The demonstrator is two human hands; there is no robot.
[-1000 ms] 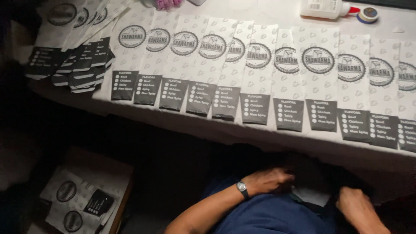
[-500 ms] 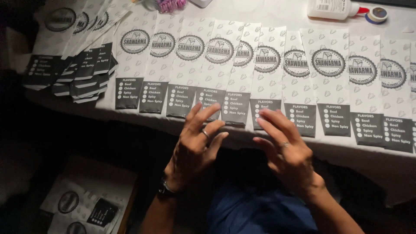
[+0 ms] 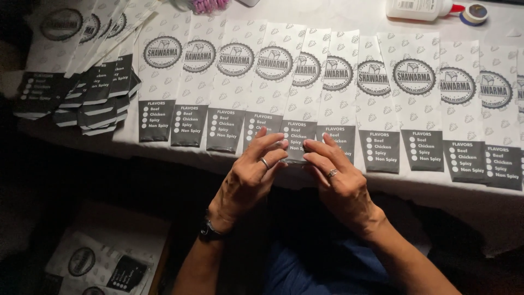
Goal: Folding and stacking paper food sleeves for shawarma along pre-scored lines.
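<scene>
A row of long white paper bags (image 3: 349, 82) with round grey logos and dark grey bottom panels lies overlapped along the table's near edge. My left hand (image 3: 251, 175), with a ring and a wrist watch, and my right hand (image 3: 338, 180), also ringed, meet over the dark bottom panel of one middle bag (image 3: 297, 134). The fingertips of both hands press on that panel's lower end at the table edge. Whether they pinch the paper or only rest on it is unclear.
A fanned stack of the same bags (image 3: 82, 93) lies at the left. A white glue bottle (image 3: 417, 8) with a red nozzle and a small round lid (image 3: 475, 12) stand at the back right. A cardboard box (image 3: 109, 257) with more bags sits on the floor, lower left.
Both hands rose from my lap below the table to the table edge, then drew together onto one bag's dark panel. The view shifted slightly closer.
</scene>
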